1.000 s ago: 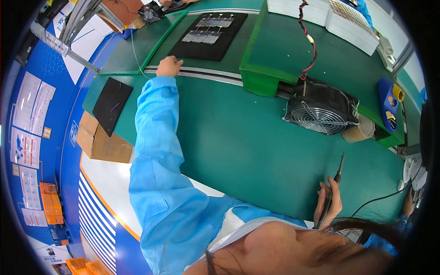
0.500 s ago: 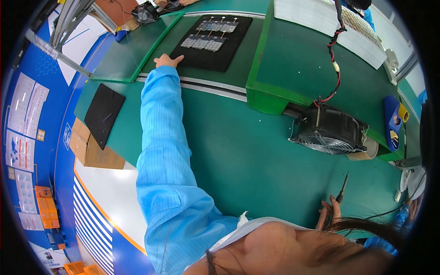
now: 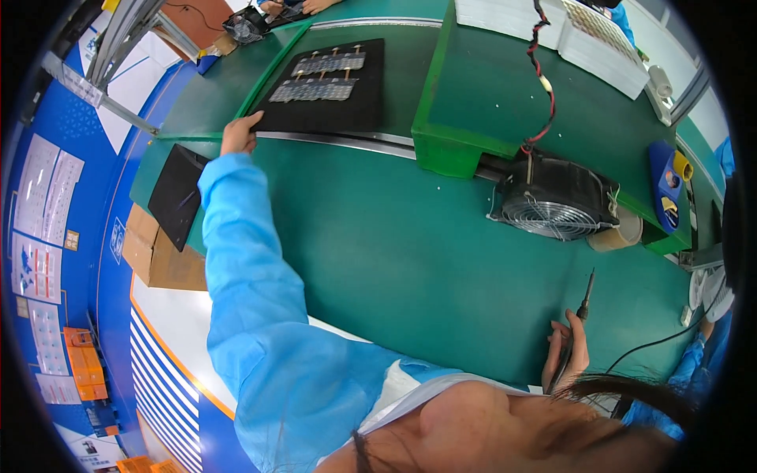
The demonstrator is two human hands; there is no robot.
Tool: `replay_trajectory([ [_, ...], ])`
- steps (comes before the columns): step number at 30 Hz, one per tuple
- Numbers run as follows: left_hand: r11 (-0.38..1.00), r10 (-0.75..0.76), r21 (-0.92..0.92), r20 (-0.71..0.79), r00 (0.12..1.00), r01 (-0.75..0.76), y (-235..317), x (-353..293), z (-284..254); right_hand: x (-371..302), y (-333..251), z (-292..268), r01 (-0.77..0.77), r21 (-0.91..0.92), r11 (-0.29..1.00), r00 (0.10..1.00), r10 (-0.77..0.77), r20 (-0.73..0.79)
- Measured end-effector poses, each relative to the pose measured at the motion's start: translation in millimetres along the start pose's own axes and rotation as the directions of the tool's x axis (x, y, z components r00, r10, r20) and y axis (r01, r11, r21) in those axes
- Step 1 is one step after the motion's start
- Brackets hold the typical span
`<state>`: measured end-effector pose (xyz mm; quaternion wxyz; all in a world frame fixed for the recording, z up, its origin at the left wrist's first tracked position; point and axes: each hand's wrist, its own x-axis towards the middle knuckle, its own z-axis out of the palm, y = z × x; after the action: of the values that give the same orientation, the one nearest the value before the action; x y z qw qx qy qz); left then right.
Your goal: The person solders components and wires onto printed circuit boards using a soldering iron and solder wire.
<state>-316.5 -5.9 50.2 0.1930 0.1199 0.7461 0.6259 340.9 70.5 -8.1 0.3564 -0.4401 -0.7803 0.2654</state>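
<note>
Black tray (image 3: 331, 91) of small components sits on the conveyor strip at the far side of the green bench (image 3: 378, 260), and the left hand (image 3: 239, 135) has it by the near-left corner, fingers pinched on the edge, arm stretched out in a blue sleeve. Nearer the body, the right hand (image 3: 566, 355) is wrapped around a soldering iron (image 3: 579, 311), tip raised. A black fan (image 3: 552, 201) stands between them, to the right.

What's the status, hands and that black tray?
Left hand gripping the black tray's near corner on the conveyor. Right hand holding a soldering iron upright. Fan sits clear, to the right.
</note>
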Motion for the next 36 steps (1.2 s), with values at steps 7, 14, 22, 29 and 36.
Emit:
replay_trajectory([
  [7,0.916,-0.15,-0.381,-0.033,0.988,0.126,-39.5,-149.9,-68.2,0.8,-2.8,-0.6,0.056,0.033,0.998,0.998,-0.055,-0.022],
  [14,0.822,-0.34,-0.411,0.204,0.918,0.395,-64.4,-318.0,-26.0,-10.6,-30.7,8.9,0.134,0.173,0.976,0.99,-0.138,0.013],
  [22,0.62,-0.562,0.137,0.765,0.315,0.773,-70.1,-413.6,78.5,-12.7,-48.2,15.1,0.04,0.334,0.942,0.984,-0.095,0.15],
  [29,0.545,-0.577,0.481,0.809,-0.109,0.686,-82.8,-433.4,127.1,-24.5,-49.9,21.7,-0.006,0.365,0.931,0.993,-0.039,0.116],
  [36,0.674,-0.469,0.517,0.852,-0.234,0.528,-89.8,-432.5,129.7,-26.1,-47.2,25.2,-0.099,0.407,0.908,0.994,0.074,0.078],
])
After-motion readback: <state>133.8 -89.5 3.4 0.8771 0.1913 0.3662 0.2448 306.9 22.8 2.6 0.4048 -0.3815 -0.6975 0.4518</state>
